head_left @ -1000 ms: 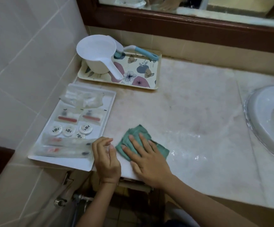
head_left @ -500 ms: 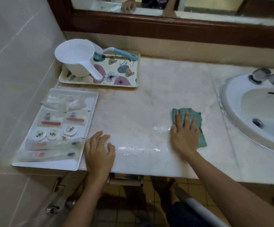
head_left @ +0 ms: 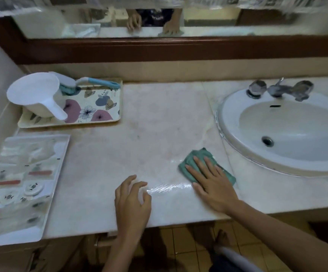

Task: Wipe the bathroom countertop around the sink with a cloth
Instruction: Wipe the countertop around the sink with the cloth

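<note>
A crumpled green cloth (head_left: 199,157) lies on the pale marble countertop (head_left: 155,122), just left of the white oval sink (head_left: 288,130). My right hand (head_left: 211,181) presses flat on the cloth with straight fingers and covers its near half. My left hand (head_left: 132,201) rests at the counter's front edge with fingers loosely curled, holding nothing. A wet streak shines on the marble between the two hands.
A floral tray (head_left: 102,107) at the back left carries a white water scoop (head_left: 35,95) and a blue-handled brush (head_left: 98,82). A white tray (head_left: 59,154) of wrapped toiletries overhangs the front left edge. Chrome taps (head_left: 280,89) stand behind the sink; a mirror hangs above.
My right hand slid the cloth from the counter's front left towards the sink, leaving a wet trail. My left hand stayed at the front edge.
</note>
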{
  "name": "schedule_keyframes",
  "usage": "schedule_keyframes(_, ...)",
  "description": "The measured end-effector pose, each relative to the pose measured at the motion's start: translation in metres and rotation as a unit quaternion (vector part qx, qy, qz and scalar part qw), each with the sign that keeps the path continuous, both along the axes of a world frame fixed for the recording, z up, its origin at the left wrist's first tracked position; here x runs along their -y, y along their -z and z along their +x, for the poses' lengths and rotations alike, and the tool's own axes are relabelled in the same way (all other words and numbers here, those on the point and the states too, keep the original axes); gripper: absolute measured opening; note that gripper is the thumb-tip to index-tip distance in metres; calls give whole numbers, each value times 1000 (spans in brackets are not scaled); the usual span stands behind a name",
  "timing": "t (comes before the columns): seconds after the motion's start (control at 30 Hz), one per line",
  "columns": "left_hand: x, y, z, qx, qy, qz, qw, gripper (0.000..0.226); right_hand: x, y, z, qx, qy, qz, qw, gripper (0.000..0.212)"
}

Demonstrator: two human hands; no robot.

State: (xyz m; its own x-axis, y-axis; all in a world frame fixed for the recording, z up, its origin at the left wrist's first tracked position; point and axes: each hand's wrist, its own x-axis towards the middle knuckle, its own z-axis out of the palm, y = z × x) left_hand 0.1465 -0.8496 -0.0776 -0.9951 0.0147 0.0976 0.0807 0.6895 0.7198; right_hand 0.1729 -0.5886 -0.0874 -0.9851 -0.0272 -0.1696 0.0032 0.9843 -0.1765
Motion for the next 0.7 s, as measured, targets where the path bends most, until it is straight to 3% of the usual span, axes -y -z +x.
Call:
schedule_keyframes(0.2, -71, 6, 20, -33, 121, -52, 991, 33, -25, 0, -89, 5, 60, -34, 998, 55)
schedule_keyframes(0.27, -91, 4, 23, -27, 115, -56, 991, 34, -32, 0, -93, -2, 59, -55, 997, 56)
schedule_keyframes(0.43, -137, -4, 28, 2, 77, -47, 996, 39, -52, 3, -43, -47, 82, -85, 992, 58)
schedule_keyframes(0.7, -196, -4, 51, 0, 116, -29, 993, 33, -164, 6, 87, -104, 46, -98, 989, 59)
